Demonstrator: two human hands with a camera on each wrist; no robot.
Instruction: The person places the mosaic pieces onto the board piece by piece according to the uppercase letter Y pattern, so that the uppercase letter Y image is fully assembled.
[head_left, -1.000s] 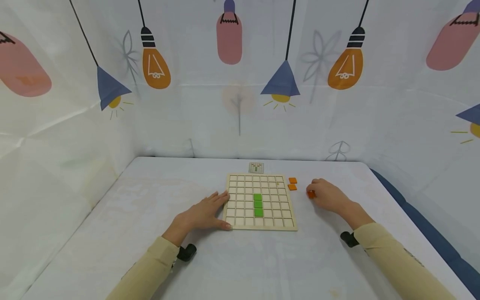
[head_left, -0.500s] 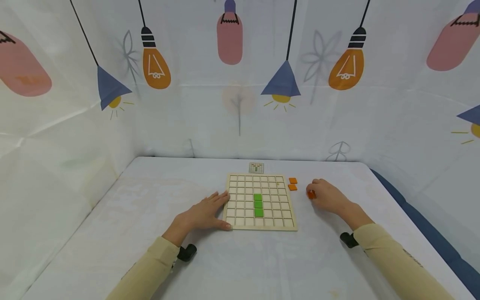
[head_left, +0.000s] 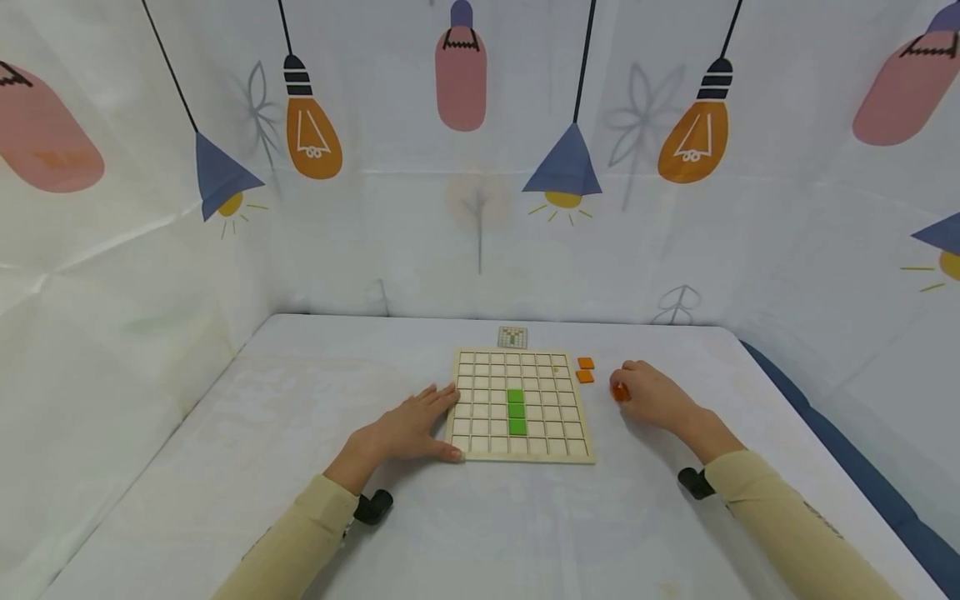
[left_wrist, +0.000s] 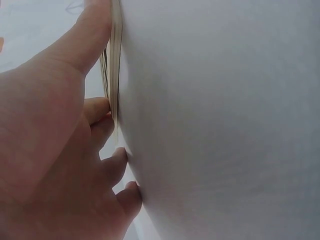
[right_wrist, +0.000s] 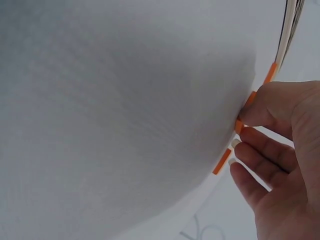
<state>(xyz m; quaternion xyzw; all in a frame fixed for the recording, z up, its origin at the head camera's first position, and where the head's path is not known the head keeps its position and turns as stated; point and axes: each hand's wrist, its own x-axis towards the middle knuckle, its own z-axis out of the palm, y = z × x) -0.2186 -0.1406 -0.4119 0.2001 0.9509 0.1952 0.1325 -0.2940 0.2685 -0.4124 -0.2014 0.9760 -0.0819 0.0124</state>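
Note:
In the head view, a light wooden grid board (head_left: 551,426) lies on the white table with a short column of green square tiles (head_left: 516,412) in its middle. My left hand (head_left: 412,425) rests at the board's left edge, fingers spread and touching it, thumb by the near corner. To the right of the board, my right hand (head_left: 660,398) pinches an orange tile (head_left: 620,392) between thumb and index finger, close to the tabletop. Two orange tiles (head_left: 585,377) lie beside the board's right edge. Near the right fingertips, the right wrist view shows another orange tile (right_wrist: 222,161).
A small card (head_left: 513,337) with a grid pattern lies just beyond the board's far edge. Behind the white table (head_left: 360,358) hangs a white cloth (head_left: 420,242) printed with lamps and bulbs. Dark blue fabric (head_left: 840,450) runs along the table's right side.
My right hand, with the orange tile, has shifted very slightly toward the board. The left hand, the board and the other tiles stay in place.

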